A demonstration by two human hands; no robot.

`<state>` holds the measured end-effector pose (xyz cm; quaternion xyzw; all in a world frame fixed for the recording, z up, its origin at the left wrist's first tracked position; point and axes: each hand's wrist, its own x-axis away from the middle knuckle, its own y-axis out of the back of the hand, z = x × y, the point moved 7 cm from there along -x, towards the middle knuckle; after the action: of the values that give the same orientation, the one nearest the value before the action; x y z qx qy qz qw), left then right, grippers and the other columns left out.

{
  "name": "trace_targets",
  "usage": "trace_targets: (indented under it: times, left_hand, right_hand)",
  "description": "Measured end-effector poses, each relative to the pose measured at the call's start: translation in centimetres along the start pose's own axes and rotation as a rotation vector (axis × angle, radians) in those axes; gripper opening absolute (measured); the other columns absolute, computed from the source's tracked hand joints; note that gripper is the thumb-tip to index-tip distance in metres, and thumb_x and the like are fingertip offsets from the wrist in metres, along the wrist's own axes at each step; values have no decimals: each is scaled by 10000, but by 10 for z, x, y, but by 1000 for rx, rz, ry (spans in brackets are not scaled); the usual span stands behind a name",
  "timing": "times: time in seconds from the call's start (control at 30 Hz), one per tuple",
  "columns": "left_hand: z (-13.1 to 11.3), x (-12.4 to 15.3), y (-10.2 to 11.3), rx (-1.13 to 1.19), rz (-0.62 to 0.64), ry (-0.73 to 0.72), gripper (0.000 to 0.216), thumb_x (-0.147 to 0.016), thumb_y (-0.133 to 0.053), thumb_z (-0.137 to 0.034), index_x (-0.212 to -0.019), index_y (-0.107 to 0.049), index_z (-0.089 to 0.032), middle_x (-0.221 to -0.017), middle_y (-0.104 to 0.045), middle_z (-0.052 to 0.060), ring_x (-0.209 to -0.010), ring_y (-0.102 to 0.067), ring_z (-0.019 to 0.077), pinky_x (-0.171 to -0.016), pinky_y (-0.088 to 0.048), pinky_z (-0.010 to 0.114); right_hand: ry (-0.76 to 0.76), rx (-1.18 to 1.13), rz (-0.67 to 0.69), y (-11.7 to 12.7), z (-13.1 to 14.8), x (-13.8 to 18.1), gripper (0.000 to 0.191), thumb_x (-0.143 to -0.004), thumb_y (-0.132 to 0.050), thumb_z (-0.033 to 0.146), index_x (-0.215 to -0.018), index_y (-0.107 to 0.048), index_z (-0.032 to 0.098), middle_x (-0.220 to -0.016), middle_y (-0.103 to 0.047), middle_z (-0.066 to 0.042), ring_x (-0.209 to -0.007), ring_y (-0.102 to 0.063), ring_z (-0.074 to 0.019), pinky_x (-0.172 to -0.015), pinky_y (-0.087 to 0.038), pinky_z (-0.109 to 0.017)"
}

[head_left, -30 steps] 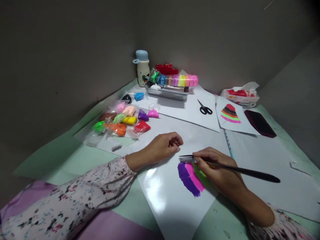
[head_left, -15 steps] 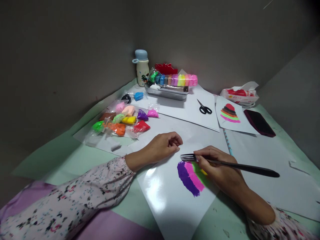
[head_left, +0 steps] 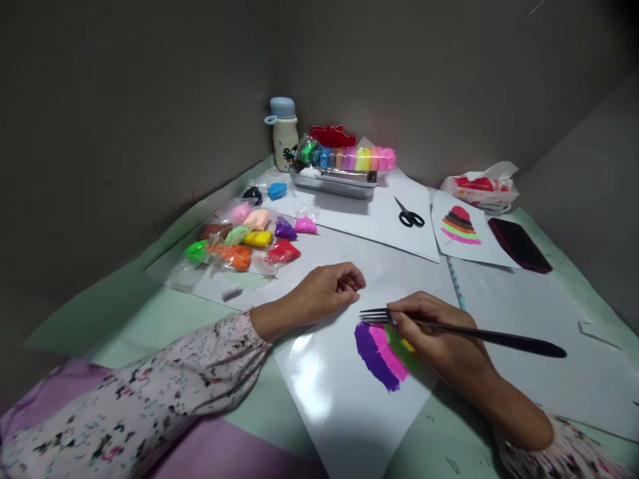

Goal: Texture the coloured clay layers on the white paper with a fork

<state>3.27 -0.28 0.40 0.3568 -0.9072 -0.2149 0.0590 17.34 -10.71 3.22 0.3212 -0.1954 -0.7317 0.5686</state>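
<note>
My right hand (head_left: pixel 446 342) holds a dark fork (head_left: pixel 519 342) near its head, with the tines pointing left and the handle stretching out to the right. The tines are at the upper edge of a striped patch of soft clay (head_left: pixel 375 358) in purple, pink, green and yellow; whether they touch it I cannot tell. That patch is spread on a glossy white sheet (head_left: pixel 344 426), and my right hand covers part of it. Loosely curled on the paper above the patch, my left hand (head_left: pixel 338 289) shows nothing in its fingers.
Several bags of coloured clay (head_left: pixel 239 239) lie at left. Behind are a bottle (head_left: pixel 284 136), a metal tray (head_left: pixel 332 184) with a clay pack (head_left: pixel 354 159), and black scissors (head_left: pixel 410 216). Right: a sheet with a striped clay piece (head_left: pixel 460 226), a phone (head_left: pixel 519 245), tissues (head_left: pixel 482 189).
The fork's handle end has shifted slightly to the right and down as my right hand tilts it a little. My left hand stays where it was.
</note>
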Motion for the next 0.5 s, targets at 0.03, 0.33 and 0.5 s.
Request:
trace_targets:
  times: [0.03,0.33,0.5]
  left_hand:
    - [0,0,0,-1,-2,1,166,-772,-567,-172,-926,-628,-185,-801,-638,8,-730,-567,118,-685,-459,243]
    - [-1,1,0,-6,-4,5,166,-775,-562,-174,-929,-625,-186,-813,-641,18,-738,-566,125,-685,-462,254]
    - [-1,0,-1,0,-2,-4,164,-777,-560,-174,-927,-624,-184,-816,-644,21,-734,-568,126,-687,-465,262]
  right_hand:
    - [5,3,9,0,1,0,152,-794,-616,163,-849,-732,245,-816,-704,11,-746,-657,-128,-655,-512,-229]
    - [70,44,8,3,2,0,143,-802,-607,164,-856,-721,231,-826,-698,1,-756,-654,-137,-672,-511,-250]
    - [87,60,17,1,2,1,156,-801,-600,167,-870,-721,238,-822,-698,0,-736,-655,-139,-645,-519,-249]
